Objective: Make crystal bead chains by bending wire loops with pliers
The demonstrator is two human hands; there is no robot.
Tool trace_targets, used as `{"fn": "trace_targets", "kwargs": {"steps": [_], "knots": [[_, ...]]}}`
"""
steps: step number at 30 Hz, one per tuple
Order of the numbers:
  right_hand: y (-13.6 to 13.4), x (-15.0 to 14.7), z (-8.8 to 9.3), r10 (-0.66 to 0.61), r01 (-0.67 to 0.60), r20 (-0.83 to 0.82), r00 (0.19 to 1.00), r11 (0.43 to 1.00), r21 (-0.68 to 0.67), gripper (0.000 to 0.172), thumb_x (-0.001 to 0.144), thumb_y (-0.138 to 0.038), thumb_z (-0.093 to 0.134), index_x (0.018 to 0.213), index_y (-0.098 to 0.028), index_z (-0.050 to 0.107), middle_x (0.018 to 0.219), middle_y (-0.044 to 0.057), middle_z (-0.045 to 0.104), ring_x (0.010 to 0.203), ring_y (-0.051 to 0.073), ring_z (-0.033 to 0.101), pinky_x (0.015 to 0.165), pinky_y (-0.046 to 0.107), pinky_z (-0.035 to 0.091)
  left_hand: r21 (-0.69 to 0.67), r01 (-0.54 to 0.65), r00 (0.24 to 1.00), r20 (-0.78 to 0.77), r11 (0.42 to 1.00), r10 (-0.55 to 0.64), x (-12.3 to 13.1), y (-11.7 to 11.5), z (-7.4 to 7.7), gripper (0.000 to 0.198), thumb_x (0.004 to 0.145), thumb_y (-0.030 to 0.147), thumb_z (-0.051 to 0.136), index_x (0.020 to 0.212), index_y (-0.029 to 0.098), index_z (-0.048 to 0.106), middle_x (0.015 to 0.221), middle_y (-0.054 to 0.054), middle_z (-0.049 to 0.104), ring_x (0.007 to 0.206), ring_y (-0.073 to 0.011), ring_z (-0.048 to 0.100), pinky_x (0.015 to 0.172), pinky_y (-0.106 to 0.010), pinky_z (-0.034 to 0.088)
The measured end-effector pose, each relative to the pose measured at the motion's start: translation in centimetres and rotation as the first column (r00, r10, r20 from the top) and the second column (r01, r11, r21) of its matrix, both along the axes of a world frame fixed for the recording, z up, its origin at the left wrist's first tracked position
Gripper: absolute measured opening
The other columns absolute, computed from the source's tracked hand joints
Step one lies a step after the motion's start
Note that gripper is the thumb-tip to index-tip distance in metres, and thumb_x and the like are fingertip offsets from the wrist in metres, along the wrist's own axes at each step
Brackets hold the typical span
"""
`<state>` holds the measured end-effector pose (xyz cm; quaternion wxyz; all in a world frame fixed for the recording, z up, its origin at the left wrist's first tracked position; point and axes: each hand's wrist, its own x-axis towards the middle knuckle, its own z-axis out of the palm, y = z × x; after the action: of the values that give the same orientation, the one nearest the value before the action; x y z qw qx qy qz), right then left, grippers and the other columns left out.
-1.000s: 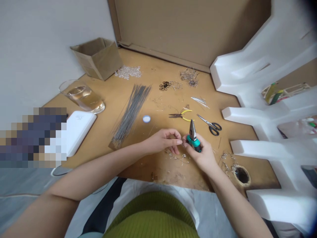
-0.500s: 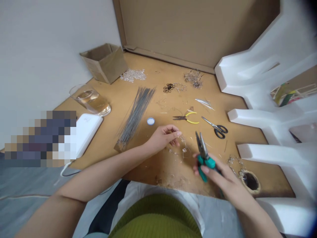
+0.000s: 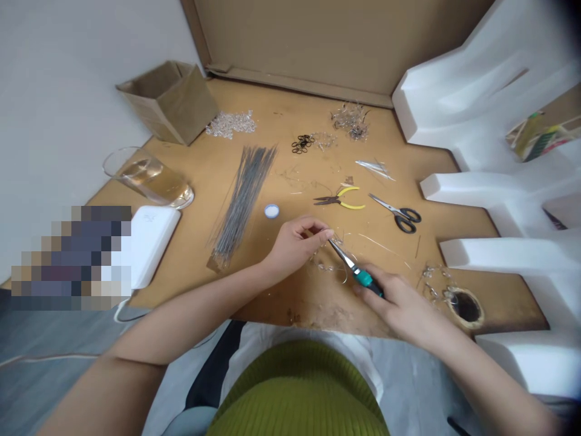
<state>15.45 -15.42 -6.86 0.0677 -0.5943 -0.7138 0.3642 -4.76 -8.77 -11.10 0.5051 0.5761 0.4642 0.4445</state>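
My left hand pinches a thin wire strung with clear beads, which hangs in a loop below the fingers. My right hand is closed around the green-and-black handles of needle-nose pliers. The pliers' tips meet the wire right at my left fingertips; whether the jaws grip it is too small to tell. Beyond the hands lie a second pair of pliers with yellow handles and black-handled scissors. Left of them sits a small round white disc with a blue rim.
A bundle of grey wires lies left of centre. Farther back are clear beads, black rings, and a cardboard box. A glass of amber liquid stands left. White foam borders the right, near a tape roll.
My right hand has brought the pliers leftward and turned them, so their tips now reach the wire at my left fingers. The jaws were apart before. The view has shifted slightly.
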Motion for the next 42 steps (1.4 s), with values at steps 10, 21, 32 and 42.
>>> {"fn": "trace_targets", "kwargs": {"steps": [10,21,32,42], "knots": [[0.4,0.2,0.2,0.044,-0.043,0.078,0.996,0.999,-0.016,0.026,0.084,-0.031,0.047,0.104,-0.023,0.062,0.084,0.003,0.070,0.075,0.021,0.064,0.067,0.030,0.046,0.066,0.003,1.000,-0.003,0.998,-0.002,0.0,-0.1,-0.3,0.020,0.076,0.034,0.065,0.070,0.015,0.065,0.067,0.001,0.058,0.057,-0.0069,0.050,0.051,-0.019,0.038],[0.5,-0.4,0.8,0.090,-0.100,0.262,0.961,0.995,0.025,0.032,0.083,-0.028,0.046,0.112,-0.022,0.060,0.085,0.006,0.071,0.076,0.023,0.066,0.062,0.030,0.043,0.081,0.015,1.000,-0.001,0.997,-0.015,0.1,-0.2,-0.2,0.018,0.076,0.031,0.065,0.069,0.015,0.064,0.065,0.002,0.056,0.056,-0.0067,0.048,0.050,-0.019,0.037],[0.5,-0.3,1.5,0.101,-0.131,0.416,0.904,0.990,0.045,0.024,0.082,-0.030,0.045,0.100,-0.024,0.061,0.073,0.002,0.069,0.066,0.021,0.065,0.055,0.027,0.037,0.228,0.004,0.995,-0.096,0.974,0.019,0.3,-0.5,-0.3,0.013,0.078,0.026,0.064,0.070,0.016,0.065,0.067,0.001,0.058,0.060,-0.0073,0.049,0.051,-0.019,0.037],[0.3,0.0,1.3,0.105,-0.169,0.429,0.897,0.979,0.114,0.029,0.083,-0.033,0.046,0.105,-0.024,0.061,0.069,0.003,0.068,0.060,0.021,0.063,0.052,0.029,0.034,0.229,0.009,0.993,-0.117,0.973,0.018,0.2,-0.7,0.0,0.015,0.079,0.028,0.062,0.070,0.017,0.064,0.066,0.001,0.056,0.061,-0.0088,0.049,0.053,-0.021,0.036]]}}
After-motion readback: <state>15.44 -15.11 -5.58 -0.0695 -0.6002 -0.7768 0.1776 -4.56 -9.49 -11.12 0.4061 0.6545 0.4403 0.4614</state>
